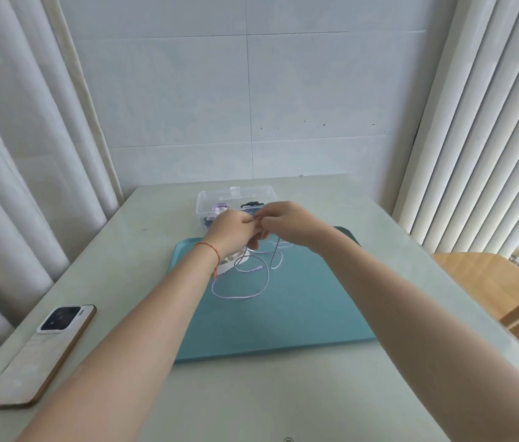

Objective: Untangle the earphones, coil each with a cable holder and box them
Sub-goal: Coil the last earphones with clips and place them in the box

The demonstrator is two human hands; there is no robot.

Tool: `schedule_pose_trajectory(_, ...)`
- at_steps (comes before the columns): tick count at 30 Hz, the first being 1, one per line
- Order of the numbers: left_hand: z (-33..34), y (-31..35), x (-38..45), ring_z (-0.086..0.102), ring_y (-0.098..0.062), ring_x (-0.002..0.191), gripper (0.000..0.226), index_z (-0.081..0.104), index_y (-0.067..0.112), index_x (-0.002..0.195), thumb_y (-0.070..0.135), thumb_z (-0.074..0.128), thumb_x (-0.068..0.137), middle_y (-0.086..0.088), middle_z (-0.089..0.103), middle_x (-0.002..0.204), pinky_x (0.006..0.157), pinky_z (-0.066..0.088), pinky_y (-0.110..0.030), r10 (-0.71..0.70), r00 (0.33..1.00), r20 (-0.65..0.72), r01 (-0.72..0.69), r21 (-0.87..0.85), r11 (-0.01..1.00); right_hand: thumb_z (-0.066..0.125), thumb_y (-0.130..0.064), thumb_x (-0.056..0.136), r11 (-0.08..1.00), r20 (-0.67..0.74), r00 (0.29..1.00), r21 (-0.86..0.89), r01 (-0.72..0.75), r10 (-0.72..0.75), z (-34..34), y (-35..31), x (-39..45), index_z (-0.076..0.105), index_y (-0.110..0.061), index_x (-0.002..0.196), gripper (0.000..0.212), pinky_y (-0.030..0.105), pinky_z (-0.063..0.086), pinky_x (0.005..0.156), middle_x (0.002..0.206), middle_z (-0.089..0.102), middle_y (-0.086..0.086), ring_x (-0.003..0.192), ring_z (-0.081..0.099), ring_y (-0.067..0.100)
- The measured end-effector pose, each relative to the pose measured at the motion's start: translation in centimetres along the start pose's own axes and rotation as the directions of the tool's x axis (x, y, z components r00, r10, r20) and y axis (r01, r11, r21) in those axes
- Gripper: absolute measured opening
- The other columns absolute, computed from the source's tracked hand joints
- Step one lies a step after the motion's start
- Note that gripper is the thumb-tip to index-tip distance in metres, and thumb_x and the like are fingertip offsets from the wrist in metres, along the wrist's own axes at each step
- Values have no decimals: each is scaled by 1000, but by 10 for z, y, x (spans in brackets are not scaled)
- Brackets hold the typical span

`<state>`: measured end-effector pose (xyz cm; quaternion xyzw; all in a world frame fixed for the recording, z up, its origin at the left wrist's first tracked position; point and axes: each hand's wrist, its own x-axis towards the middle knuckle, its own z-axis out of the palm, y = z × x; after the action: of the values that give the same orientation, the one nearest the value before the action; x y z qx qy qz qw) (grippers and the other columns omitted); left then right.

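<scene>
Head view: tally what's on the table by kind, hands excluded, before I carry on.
Tray: 1
Clear box: 1
Phone: 1
Loose earphone cable on the tray: 1 tangle, count of sets unclear
Coiled earphones in the box: at least 1
Total: 5 at least

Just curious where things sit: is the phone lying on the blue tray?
No, the phone lies on the bare table, left of the blue tray and apart from it.
</scene>
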<state>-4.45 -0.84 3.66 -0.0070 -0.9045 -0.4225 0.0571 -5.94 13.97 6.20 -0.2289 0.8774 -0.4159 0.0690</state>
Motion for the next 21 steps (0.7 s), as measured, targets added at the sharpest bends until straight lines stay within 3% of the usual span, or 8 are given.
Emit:
schedule_pose_trajectory(2,-2,-2,-1,58,-17,50,33,66,18,63,37,60,89,1,58,45,71,52,-33,-30,999,-18,29,-41,999,46,-7,88,1000,-8,1000,-12,5,-5,0,4,2,69,-4,91,24,21,48,63,71,67,5,60,64,16)
schedule_pose_trajectory(5,-7,-4,-4,38,-16,40,26,65,14,68,29,63,89,6,38,41,53,45,-25,-107,994,-6,102,-237,966,44,-6,91,998,-169,983,-4,-67,65,-5,17,12,65,-11,80,24,25,49,59,60,59,5,51,59,21)
schedule_pose_trajectory(8,-15,-8,-7,23,-10,37,18,62,12,74,21,59,89,9,29,44,50,37,-23,-209,977,35,201,-471,859,40,-8,88,970,-434,867,109,-218,243,-17,39,24,65,-10,82,25,36,52,70,78,65,12,73,62,30)
schedule_pose_trajectory(10,-20,-14,-7,22,-9,37,21,61,13,71,23,58,90,8,28,44,51,36,-24,-252,967,44,232,-561,795,39,-5,85,945,-508,803,68,-321,310,-24,53,25,65,-4,85,26,31,45,63,84,63,14,79,58,33)
schedule_pose_trajectory(13,-22,-20,-5,20,-10,38,21,65,14,69,21,58,88,6,28,46,47,26,-22,-269,963,7,228,-550,804,40,-1,80,918,-467,830,-87,-387,306,-25,54,24,61,-8,78,23,29,41,62,85,53,14,85,47,33)
schedule_pose_trajectory(16,-17,-17,-3,19,-9,38,13,68,15,76,20,62,87,7,28,47,42,15,-17,-218,976,2,200,-405,892,44,-6,87,971,-426,896,-131,-200,127,-12,36,23,63,-11,120,39,29,39,99,129,53,9,119,49,27)
schedule_pose_trajectory(18,-12,-13,-1,23,-8,37,16,71,22,73,26,65,87,8,29,46,38,17,-16,-161,987,3,154,-306,939,47,-6,87,994,-307,952,-108,-25,-10,-1,19,22,66,-15,117,37,24,41,93,123,62,1,114,55,19)
schedule_pose_trajectory(21,-7,-9,2,26,-11,40,27,66,30,52,37,68,78,4,33,51,39,19,-17,-130,992,-8,123,-258,958,52,-5,85,992,-113,990,-105,77,-89,13,7,23,71,-16,105,30,24,45,74,90,68,-4,86,61,14)
